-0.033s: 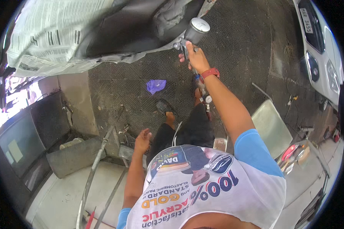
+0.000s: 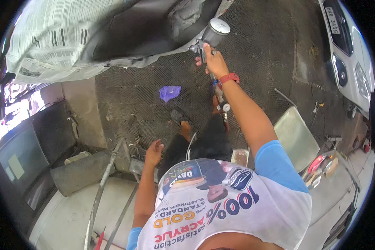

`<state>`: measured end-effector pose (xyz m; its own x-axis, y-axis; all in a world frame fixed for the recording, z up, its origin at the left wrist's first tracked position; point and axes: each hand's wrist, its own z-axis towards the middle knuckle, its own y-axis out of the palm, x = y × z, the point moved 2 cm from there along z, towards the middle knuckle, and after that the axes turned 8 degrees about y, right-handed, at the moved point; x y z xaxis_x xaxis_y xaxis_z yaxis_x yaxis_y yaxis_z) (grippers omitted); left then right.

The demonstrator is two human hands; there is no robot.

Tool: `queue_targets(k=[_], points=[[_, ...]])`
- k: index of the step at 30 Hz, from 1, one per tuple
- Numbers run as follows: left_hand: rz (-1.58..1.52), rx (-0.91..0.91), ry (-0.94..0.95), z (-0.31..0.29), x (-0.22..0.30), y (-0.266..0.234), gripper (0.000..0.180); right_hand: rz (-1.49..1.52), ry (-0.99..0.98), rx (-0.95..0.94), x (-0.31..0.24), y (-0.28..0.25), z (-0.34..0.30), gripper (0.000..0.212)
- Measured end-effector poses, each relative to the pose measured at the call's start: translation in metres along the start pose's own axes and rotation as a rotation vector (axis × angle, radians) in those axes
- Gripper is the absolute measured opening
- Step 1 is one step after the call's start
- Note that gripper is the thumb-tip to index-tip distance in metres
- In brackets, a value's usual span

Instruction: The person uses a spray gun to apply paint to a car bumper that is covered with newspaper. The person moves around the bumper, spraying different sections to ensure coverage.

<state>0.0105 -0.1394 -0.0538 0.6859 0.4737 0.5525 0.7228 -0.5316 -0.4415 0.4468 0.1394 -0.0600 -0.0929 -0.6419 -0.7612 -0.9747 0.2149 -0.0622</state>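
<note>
My right hand [image 2: 214, 61] is wrapped round the grip of a metal spray gun [image 2: 203, 52], arm stretched forward. On top of the gun sits a grey cup [image 2: 214, 33] with a pale lid. Below the grip hang a round pressure gauge [image 2: 225, 107] and a hose fitting. The gun's nozzle points left, close to the lower edge of a dark car panel [image 2: 133, 35] bordered by newspaper masking [image 2: 54, 41]. Down by my left thigh hangs my left hand [image 2: 154, 152], its fingers loosely bent and apart, with nothing seen in it.
A purple crumpled plastic piece [image 2: 170, 93] lies on the dark textured floor. A white car [image 2: 354, 62] stands at the far right. Nearer are a pale flat panel [image 2: 296, 137], a tray of odds and ends [image 2: 321, 168], and a metal pole [image 2: 100, 196] at the left.
</note>
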Motion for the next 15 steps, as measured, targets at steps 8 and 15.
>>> queue_targets(k=[8,15], points=[[0.155,-0.086,-0.091,-0.02,-0.118,-0.07,0.043,0.224,-0.065,0.081,-0.022,0.026,-0.072,0.068],[0.157,-0.149,-0.1,-0.032,-0.172,-0.066,0.045,0.448,-0.308,0.059,-0.067,0.044,-0.142,0.069]])
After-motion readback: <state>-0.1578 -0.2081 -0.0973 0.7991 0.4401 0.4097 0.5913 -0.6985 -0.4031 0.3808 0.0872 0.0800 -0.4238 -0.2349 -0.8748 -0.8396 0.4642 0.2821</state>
